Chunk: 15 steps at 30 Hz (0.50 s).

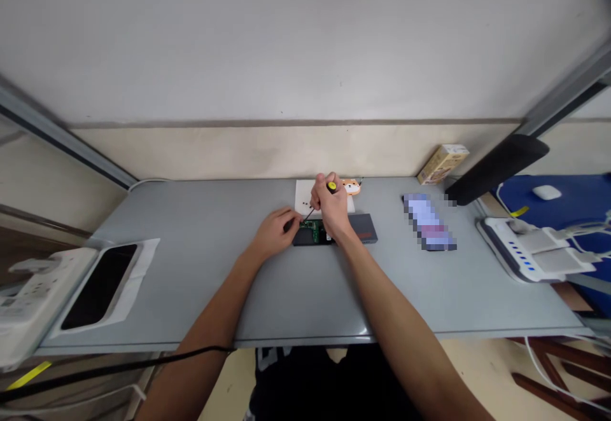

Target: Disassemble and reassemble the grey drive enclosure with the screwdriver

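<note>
— What is held in the right hand (335, 210)?
— A screwdriver (331, 187) is gripped there, its shaft slanted down toward a green circuit board (316, 233) set in a dark casing (301, 238) on the grey desk (200, 217).
— And the left hand (275, 233)?
— It is placed at the casing's left end, fingertips bunched near the screwdriver's tip; whether anything is pinched cannot be told.
— What is seen nearby?
— White paper (300, 191) is laid just behind, dotted with small dark pieces (305, 203).

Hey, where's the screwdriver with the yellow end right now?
In the head view, the screwdriver is near the middle, held in the right hand, its shaft slanting down-left toward the green circuit board, beside the left hand.
</note>
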Available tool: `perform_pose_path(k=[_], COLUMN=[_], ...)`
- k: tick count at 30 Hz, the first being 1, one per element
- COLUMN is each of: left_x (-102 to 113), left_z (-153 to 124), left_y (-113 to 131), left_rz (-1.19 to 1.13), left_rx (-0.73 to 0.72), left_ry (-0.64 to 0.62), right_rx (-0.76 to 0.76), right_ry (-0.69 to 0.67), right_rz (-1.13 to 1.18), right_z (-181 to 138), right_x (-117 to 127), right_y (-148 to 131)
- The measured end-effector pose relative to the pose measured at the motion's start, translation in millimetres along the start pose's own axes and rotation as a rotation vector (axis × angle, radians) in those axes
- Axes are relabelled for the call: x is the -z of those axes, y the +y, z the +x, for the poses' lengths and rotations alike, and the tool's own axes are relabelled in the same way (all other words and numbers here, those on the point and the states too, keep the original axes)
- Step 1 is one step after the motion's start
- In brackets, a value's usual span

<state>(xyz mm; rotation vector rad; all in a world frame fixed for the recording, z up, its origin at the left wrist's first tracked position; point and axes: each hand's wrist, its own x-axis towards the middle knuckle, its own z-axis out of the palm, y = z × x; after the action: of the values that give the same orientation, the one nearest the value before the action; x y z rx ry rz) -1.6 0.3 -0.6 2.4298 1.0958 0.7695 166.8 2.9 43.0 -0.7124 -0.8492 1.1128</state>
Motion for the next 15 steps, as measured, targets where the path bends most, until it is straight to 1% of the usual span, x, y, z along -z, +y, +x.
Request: perform_pose_path(k=[2, 7, 12, 15], left_x=[-0.1, -0.2, -0.4, 0.3], left_z=[0.0, 0.4, 0.9, 1.1], left_y=[0.6, 1.1, 0.9, 2.1], left_rz=[-0.004, 0.011, 0.01, 0.019], left_rx=[-0.004, -0.01, -0.006, -0.004], left_ry=[-0.002, 0.002, -0.006, -0.016], right_rx=[-0.009, -0.048, -0.037, -0.041], right_ry=[-0.011, -0.088, -0.027, -0.02], right_rz=[0.01, 0.06, 0.05, 0.0], right_z=[-0.7, -0.6, 0.7, 0.1], right_x=[-0.5, 1.2, 6.7, 6.3], right_y=[-1.3, -5.7, -5.9, -6.2])
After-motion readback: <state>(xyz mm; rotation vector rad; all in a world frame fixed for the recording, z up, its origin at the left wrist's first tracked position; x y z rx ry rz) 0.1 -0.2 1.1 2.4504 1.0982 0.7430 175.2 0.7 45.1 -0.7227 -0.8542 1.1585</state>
